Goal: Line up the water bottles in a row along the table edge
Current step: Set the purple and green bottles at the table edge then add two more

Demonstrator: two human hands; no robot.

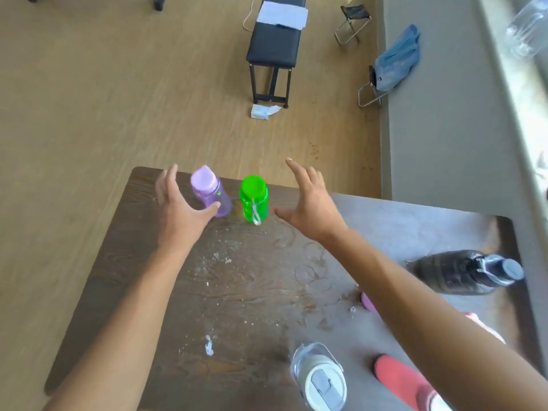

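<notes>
A purple bottle [211, 191] and a green bottle [253, 198] stand upright side by side at the far edge of the dark wooden table [166, 286]. My left hand [178, 209] hovers open just left of the purple bottle, thumb close to its base. My right hand [308, 206] is spread open to the right of the green bottle, touching nothing. A dark smoky bottle [465, 271] lies on its side at the right. A clear bottle with a white lid [318, 378] stands near me. A red bottle [400, 381] and a pink one [369, 302] are partly hidden by my right arm.
Beyond the table's far edge is wooden floor with a black bench [274, 46], a tissue pack [262, 111] and two folding stools [354, 22]. A grey ledge [444, 114] runs along the right. The table surface carries white stains and ring marks.
</notes>
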